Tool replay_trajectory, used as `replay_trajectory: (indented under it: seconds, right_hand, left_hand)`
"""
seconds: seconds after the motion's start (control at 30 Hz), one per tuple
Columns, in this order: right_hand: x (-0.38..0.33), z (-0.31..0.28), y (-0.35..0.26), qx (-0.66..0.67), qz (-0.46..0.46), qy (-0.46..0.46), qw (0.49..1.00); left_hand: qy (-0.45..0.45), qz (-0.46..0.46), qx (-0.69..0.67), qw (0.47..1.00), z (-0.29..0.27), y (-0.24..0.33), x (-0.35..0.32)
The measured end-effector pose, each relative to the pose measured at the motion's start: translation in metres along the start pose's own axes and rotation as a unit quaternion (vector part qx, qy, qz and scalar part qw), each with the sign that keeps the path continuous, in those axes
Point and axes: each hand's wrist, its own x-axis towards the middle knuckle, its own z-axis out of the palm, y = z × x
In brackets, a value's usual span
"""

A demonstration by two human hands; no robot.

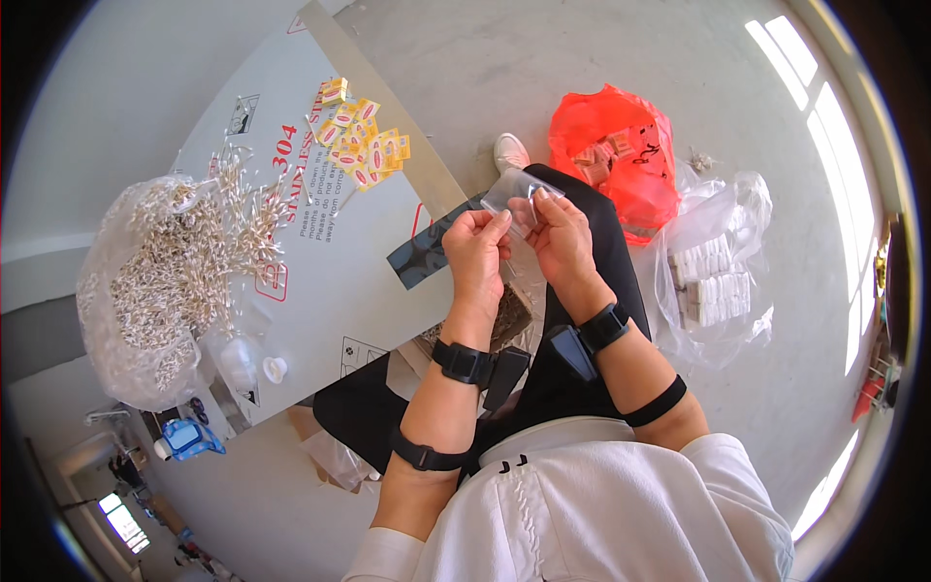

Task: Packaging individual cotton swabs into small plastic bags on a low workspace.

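Observation:
Above my lap, both hands pinch a small clear plastic bag (511, 190). My left hand (477, 250) grips its near left side with thumb and forefinger. On the other side, the bag's right edge is between the fingers of my right hand (562, 238). I cannot make out anything inside the bag. To the left, a large heap of cotton swabs (160, 291) fills an opened clear plastic sack (105, 228) and spills over the table (339, 281). Small yellow-and-white packets (373, 145) lie in a pile farther back on the table.
On the floor at right are a red plastic bag (635, 199) with packs inside and a clear bag holding white packs (713, 281). An open cardboard box (514, 315) is below my hands. A clear container (238, 364) and a blue-and-white package (189, 439) are at the table's near left.

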Motion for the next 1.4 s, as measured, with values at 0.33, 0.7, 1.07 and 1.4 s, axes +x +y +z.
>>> replay_trajectory:
  seconds: [0.33,0.7,1.07,1.4]
  right_hand:
    - [-0.008,-0.005,0.020,-0.073,0.006,-0.038,0.997]
    - [-0.018,-0.002,0.028,-0.058,-0.002,-0.044,0.997]
    - [-0.016,-0.009,0.017,0.020,-0.002,-0.086,0.996]
    - [-0.029,-0.005,0.003,0.073,0.075,-0.096,0.990]
  left_hand:
    - [0.036,0.045,0.013,0.998,-0.009,-0.005,-0.014]
    - [0.046,0.030,-0.075,0.996,-0.006,-0.002,-0.027]
    - [-0.005,0.076,0.035,0.996,-0.009,-0.004,-0.025]
    - [-0.022,0.179,0.050,0.982,-0.014,-0.001,-0.036]
